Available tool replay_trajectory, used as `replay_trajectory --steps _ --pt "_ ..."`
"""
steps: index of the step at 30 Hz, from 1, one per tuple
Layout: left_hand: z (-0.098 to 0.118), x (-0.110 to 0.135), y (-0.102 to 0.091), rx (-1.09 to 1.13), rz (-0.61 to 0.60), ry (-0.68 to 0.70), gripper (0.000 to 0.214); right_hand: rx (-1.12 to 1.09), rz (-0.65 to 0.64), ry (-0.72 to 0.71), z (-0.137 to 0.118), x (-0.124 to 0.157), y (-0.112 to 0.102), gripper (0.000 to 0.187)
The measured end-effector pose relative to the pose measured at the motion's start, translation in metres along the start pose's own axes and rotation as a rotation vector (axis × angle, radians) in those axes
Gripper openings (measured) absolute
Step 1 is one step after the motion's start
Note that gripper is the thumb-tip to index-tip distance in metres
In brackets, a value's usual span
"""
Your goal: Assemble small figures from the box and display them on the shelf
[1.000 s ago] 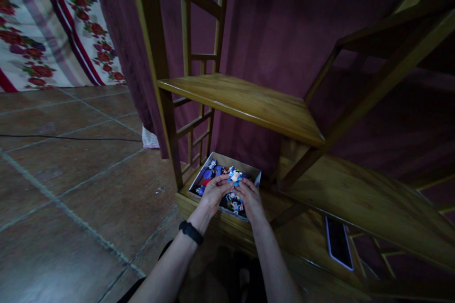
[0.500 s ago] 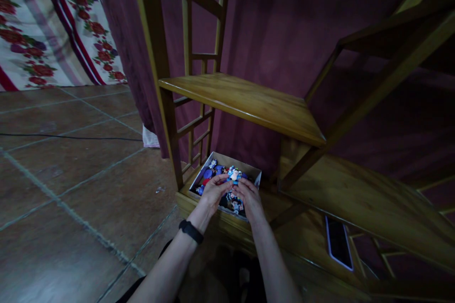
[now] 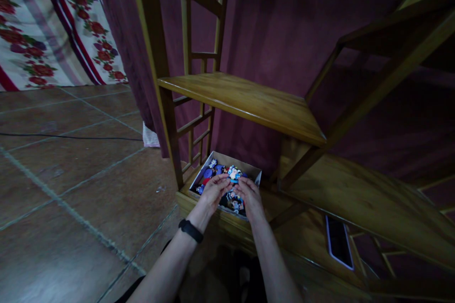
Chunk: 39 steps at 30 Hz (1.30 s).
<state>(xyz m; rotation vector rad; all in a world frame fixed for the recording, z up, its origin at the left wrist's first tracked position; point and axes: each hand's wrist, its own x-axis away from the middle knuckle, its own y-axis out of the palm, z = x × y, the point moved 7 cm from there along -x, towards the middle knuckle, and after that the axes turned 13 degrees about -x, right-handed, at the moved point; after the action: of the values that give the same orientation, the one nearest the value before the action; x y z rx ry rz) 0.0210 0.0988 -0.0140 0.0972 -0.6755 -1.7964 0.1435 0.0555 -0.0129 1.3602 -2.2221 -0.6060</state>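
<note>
A room in what appears to be a home, with floral fabric (image 3: 60,23), a maroon curtain (image 3: 121,38), wooden shelves (image 3: 241,99), tiled floor (image 3: 117,194) and small figurines (image 3: 208,173)

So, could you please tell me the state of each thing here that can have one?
Left hand: fingers bent, holding
Right hand: fingers bent, holding
Blue-and-white figure: held by both
Box: open, toys inside
Wristband: fastened
Phone: screen dark
Cable: stretched out
</note>
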Motion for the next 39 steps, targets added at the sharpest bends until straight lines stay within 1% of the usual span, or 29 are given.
replay_trajectory --steps 5,9,12,15,20,27,34,39 --pt "-0.001 -0.001 -0.001 0.018 0.009 -0.014 0.020 0.059 -0.012 -0.046 -0.004 0.002 0.005 0.029" --pt "0.000 0.000 0.002 0.018 -0.001 -0.007 0.017 0.077 -0.032 -0.050 -0.005 0.003 0.009 0.026" --pt "0.001 0.001 0.004 0.004 -0.004 0.002 0.021 0.100 -0.049 -0.069 -0.007 0.003 0.012 0.024" --pt "0.002 0.002 0.004 -0.003 0.012 0.024 0.026 0.139 -0.032 -0.085 -0.008 0.003 0.012 0.025" --pt "0.001 0.001 0.003 0.002 0.020 0.020 0.024 0.174 -0.027 -0.088 -0.007 0.001 0.010 0.025" --pt "-0.002 0.001 0.005 0.018 -0.028 -0.032 0.014 0.212 -0.053 -0.139 -0.008 0.001 0.010 0.023" --pt "0.003 0.002 0.008 0.047 -0.098 -0.065 0.017 0.267 -0.060 -0.224 -0.016 0.004 0.016 0.023" --pt "0.002 -0.001 0.007 0.076 -0.139 -0.084 0.017 0.285 -0.066 -0.212 -0.015 0.005 0.018 0.021"
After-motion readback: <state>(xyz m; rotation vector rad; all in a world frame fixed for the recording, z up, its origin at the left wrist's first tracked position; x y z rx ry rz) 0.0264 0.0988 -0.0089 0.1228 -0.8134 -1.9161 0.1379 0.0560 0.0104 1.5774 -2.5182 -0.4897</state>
